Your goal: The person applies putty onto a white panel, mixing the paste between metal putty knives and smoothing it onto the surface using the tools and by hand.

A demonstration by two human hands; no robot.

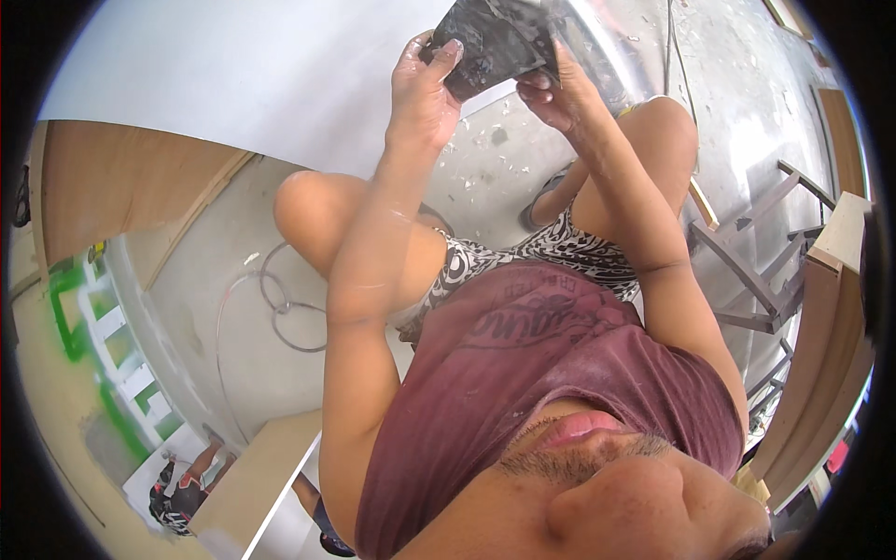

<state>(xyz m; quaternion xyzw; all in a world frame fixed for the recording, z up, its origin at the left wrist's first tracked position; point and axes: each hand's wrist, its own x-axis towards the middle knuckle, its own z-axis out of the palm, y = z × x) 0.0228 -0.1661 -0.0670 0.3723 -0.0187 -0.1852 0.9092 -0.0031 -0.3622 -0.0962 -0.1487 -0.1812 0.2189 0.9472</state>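
Both hands pinch a dark worn sheet (495,42) at twelve o'clock: left hand (425,89) on its left edge, right hand (553,93) underneath; bare concrete floor (485,168) lies below.

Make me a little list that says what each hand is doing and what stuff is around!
left hand: grips the left edge of a dark worn sheet
right hand: pinches the sheet's right lower edge
sheet: held up in front, between both hands
posture: squatting, knees bent
floor: grey, speckled with pale flecks
white panel: lies ahead on the left
wire loop: on the floor by the left knee
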